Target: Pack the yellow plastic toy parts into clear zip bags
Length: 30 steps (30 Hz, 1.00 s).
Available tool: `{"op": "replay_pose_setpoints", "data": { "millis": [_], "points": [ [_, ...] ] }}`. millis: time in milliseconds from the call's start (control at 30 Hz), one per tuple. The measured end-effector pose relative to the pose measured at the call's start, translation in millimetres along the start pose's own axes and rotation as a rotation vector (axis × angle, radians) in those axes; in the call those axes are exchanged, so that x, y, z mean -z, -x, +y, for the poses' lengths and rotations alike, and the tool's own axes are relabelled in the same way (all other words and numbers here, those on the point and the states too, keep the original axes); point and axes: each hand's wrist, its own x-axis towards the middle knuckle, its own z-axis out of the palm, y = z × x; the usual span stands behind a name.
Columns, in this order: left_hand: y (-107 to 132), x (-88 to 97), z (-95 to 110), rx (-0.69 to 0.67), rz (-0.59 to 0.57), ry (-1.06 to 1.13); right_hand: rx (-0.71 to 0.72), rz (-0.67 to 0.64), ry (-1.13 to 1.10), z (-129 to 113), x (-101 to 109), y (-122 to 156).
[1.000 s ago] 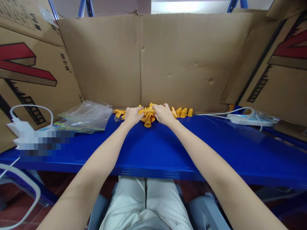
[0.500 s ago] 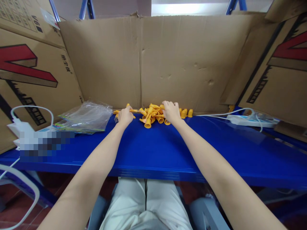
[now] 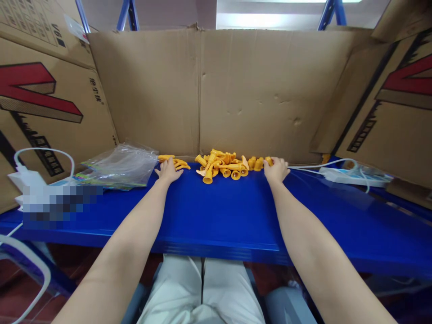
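Note:
My left hand rests at the left group of curved yellow plastic pieces, its fingers apart and thumb out to the side. To the right lies a heap of yellow plastic parts, many with flared, bell-like ends. Beyond it stands a short row of small yellow cup-shaped pieces. At that row's right end, my right hand is closed with thumb and fingers on a yellow cup-shaped piece. Its outer fingers hide part of the grip.
Clear plastic bags lie left on the blue table. A cardboard panel rises behind the parts, with printed boxes on both sides. A white power strip and cable sit at right; white chargers at far left.
My right hand has moved from the heap to the right end of the row. My left hand has let go of a long yellow piece and shifted slightly left.

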Motion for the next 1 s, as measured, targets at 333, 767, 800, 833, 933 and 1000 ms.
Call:
{"op": "replay_pose_setpoints", "data": {
  "millis": [333, 767, 800, 833, 933, 1000],
  "points": [
    [-4, -4.9, -4, 0.087, -0.055, -0.073, -0.202, -0.162, -0.184, 23, -21, -11],
    [-1, -2.8, -5, 0.029, -0.014, -0.072, -0.181, -0.334, 0.014, 17, -19, -9],
    [-1, -2.7, -5, 0.023, -0.020, -0.075, -0.157, -0.351, 0.032, 16, -20, -9],
    [-1, -2.6, -5, 0.017, -0.028, -0.078, -0.129, -0.375, 0.060, 15, -20, -8],
    [-2, -2.3, -3, 0.006, -0.055, -0.083, -0.070, -0.459, 0.157, 12, -19, -5],
    [-3, -2.3, -2, -0.006, -0.072, -0.078, -0.071, -0.497, 0.198, 10, -17, -2]
  ]
}}
